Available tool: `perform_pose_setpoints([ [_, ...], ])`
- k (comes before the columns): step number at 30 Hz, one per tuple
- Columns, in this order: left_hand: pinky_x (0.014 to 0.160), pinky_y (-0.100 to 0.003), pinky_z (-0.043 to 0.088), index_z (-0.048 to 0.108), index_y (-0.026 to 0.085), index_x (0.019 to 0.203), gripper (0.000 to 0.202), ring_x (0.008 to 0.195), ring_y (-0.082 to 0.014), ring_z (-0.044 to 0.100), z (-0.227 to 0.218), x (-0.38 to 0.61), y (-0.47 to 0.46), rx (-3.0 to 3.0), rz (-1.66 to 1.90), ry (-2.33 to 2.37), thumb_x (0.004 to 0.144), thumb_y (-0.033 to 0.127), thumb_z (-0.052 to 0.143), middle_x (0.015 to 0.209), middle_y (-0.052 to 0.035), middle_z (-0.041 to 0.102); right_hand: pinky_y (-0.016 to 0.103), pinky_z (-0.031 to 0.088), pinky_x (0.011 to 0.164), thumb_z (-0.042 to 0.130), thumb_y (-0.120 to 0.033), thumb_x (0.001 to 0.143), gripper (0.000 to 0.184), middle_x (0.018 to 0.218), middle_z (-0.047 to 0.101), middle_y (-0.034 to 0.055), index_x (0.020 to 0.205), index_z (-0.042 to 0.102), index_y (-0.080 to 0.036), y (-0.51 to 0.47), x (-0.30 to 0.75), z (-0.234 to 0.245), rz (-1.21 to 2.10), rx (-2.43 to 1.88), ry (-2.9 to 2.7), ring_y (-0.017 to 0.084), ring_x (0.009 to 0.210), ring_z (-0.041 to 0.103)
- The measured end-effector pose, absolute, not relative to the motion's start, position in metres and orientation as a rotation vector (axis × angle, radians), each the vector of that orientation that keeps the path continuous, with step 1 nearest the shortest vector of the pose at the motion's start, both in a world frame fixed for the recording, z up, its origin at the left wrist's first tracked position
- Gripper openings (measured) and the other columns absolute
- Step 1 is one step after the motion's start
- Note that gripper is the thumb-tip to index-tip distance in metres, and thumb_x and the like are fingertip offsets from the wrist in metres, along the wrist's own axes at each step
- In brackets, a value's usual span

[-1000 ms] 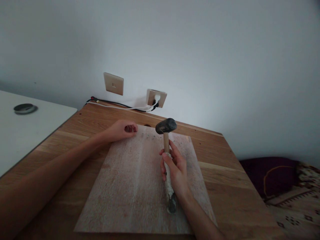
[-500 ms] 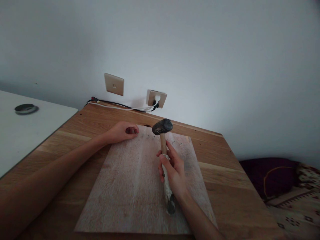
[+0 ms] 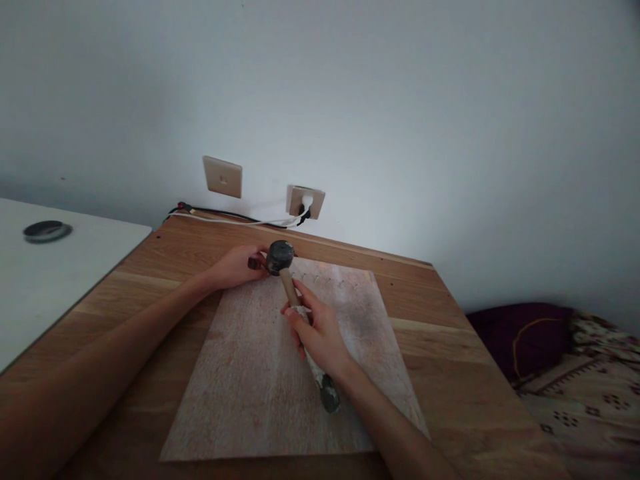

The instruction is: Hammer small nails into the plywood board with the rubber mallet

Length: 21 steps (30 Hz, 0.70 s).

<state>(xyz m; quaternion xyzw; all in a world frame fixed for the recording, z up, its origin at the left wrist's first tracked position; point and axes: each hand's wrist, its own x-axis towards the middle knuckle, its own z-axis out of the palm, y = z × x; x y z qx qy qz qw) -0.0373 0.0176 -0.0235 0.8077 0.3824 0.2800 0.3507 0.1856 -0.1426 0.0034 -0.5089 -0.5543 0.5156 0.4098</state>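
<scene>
My right hand (image 3: pixel 320 330) is wrapped round the handle of a hammer (image 3: pixel 295 293). It has a dark, blunt head and a wooden handle with a worn whitish covering and a dark end. The hammer's head is right beside the fingers of my left hand (image 3: pixel 240 265) and partly covers them. At the far left corner of a pale wooden board (image 3: pixel 265 380), my left thumb and forefinger are pinched together; what lies between them is hidden. Several small nails (image 3: pixel 329 281) stand in a row along the board's far edge, to the right of the hammer's head.
Under the board is a wooden table (image 3: pixel 425 340) against a white wall. Cables (image 3: pixel 230 219) run along its back edge to a wall socket (image 3: pixel 306 201). A white tabletop (image 3: pixel 75 260) with a round dark object (image 3: pixel 47 231) adjoins on the left. Patterned cloth (image 3: pixel 595 400) lies at the right.
My right hand has swung the hammer leftward, and its head is now beside my left fingers. The left hand keeps its pinch at the board's corner. The view has shifted slightly.
</scene>
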Motion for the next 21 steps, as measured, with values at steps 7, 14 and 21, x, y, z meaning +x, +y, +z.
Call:
perform_pose_setpoints([
  [7,0.079,-0.033,0.059,0.070,0.018,0.121,0.047,0.086,-0.0249,0.077,-0.026,-0.037,0.017,2.063,0.717,0.975,0.079,0.038,0.071,0.101,-0.0066,0.083,0.021,0.044,0.034,0.065,-0.032,0.095,0.061,0.077,0.063,-0.0035,0.155,0.056,-0.025,-0.139,0.184,0.003,1.260,-1.317,-1.436,0.008,0.042,0.051],
  [14,0.072,-0.028,0.055,0.072,0.019,0.113,0.035,0.078,-0.0187,0.072,-0.024,-0.036,0.017,2.131,0.703,0.920,0.082,0.037,0.070,0.092,-0.0039,0.082,0.026,0.056,0.052,0.066,-0.042,0.097,0.051,0.081,0.062,-0.0045,0.145,0.058,-0.029,-0.174,0.195,0.006,1.287,-1.130,-1.155,0.013,0.059,0.064],
  [21,0.077,-0.030,0.055,0.072,0.020,0.107,0.032,0.082,-0.0203,0.071,-0.020,-0.036,0.017,2.114,0.625,0.944,0.082,0.041,0.069,0.099,-0.0054,0.081,0.024,0.042,0.049,0.069,-0.047,0.094,0.027,0.066,0.059,-0.0034,0.100,0.071,-0.021,-0.212,0.232,0.003,1.059,-1.456,-1.322,0.014,0.054,0.054],
])
